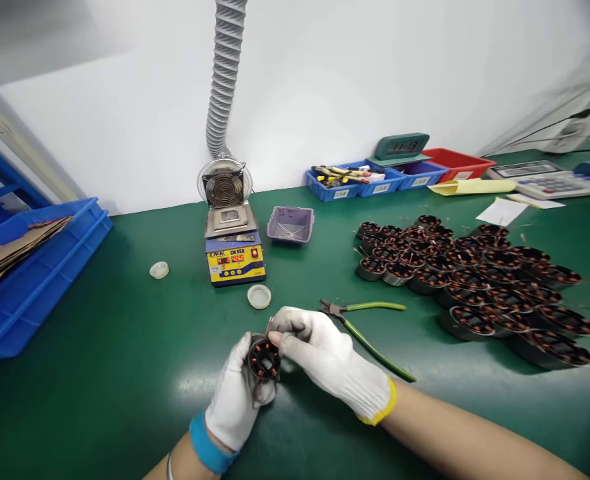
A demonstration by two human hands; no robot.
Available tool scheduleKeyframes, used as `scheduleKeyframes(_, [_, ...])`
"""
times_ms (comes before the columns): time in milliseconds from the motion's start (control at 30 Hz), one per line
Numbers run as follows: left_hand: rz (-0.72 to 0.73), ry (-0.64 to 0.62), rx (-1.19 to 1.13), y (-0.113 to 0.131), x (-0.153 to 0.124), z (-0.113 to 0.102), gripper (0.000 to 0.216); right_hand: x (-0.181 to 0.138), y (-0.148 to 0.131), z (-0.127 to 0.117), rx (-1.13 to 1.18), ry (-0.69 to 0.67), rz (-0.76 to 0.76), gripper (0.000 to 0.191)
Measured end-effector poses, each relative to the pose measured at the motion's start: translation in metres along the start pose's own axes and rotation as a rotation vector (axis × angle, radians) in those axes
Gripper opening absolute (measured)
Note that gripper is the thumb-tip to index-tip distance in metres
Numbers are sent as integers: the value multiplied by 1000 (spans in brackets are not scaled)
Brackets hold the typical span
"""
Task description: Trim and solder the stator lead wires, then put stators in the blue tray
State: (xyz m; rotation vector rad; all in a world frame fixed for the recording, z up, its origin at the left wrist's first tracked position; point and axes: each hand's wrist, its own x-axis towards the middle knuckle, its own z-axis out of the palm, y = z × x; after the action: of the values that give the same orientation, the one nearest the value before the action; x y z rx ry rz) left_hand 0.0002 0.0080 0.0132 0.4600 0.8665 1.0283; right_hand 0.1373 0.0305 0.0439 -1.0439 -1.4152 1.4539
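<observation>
Both my hands wear white knit gloves. My left hand (235,400) is wrapped round a small round motor stator (263,360) with copper windings, held low over the green mat. My right hand (325,353) pinches at the stator's top edge with thumb and forefinger. Green-handled cutting pliers (369,333) lie on the mat just right of my right hand. A solder pot (232,250) with a yellow and blue front stands behind my hands.
Many more stators (475,280) lie grouped at the right. A grey tray (291,223), two white caps (259,296), a fume hose (223,73), blue and red parts bins (399,175), a calculator (559,183) and a blue crate (29,273) at the left surround the mat (99,347).
</observation>
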Motion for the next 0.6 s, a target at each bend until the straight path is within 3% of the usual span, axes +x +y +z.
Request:
scheduleKeyframes(200, [30, -49, -102, 2, -7, 5, 41, 6, 11, -9, 177, 131, 95, 33])
scheduleKeyframes(300, [19, -17, -55, 1, -5, 2, 42, 7, 3, -12, 35, -1, -2, 34])
scheduleKeyframes(433, [19, -16, 29, -4, -3, -2, 42, 4, -19, -15, -259, -176, -26, 19])
scheduleKeyframes(500, [9, -26, 44, -4, -5, -1, 39, 4, -28, -17, -465, -172, -159, 15])
scheduleKeyframes(600, [20, -80, -8, 4, -7, 1, 32, 4, -41, -21, -833, -109, -515, 12])
